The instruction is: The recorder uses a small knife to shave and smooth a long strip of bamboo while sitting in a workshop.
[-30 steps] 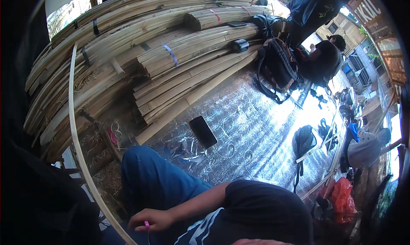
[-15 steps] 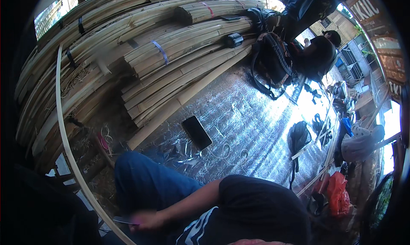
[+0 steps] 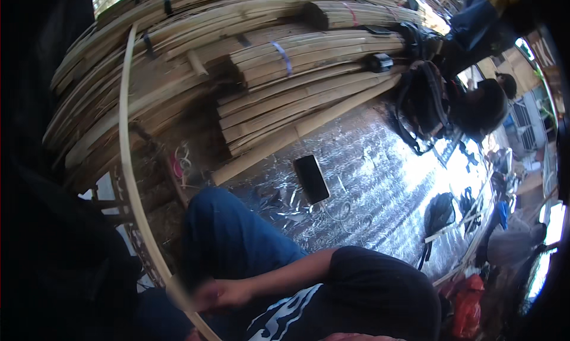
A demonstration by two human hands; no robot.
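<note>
Work looks midway, judging by how things lie. Done: the long bamboo strip (image 3: 132, 180) is split thin & runs in one piece from the stacked bundles down past the knee to the lower edge; several bamboo bundles (image 3: 335, 51) are tied, e.g. one w/ a purple tie (image 3: 282, 59). Left: prob. more trimming on the strip, since it's long & the R hand (image 3: 224, 294) is right at its lower part (touching or just beside, can't tell w/ the blur). That hand is curled narrow round a small pink-handled tool (image 3: 217, 292); the tool's working end is lost in blur. L hand (image 3: 193, 334) barely shows, a sliver of skin at the bottom edge by the strip, so can't tell if it grips or not.

Writing: a brownish board (image 3: 543, 54) at the far R edge has pale lettering, cut off & smeared, not readable w/ any confidence. The black T-shirt (image 3: 386, 287) has a white wavy print (decoration, no clear words). Phone (image 3: 312, 179) on the foil sheet (image 3: 380, 189) has a dark screen, no logo visible. No brand marks legible on the bundles either.
</note>
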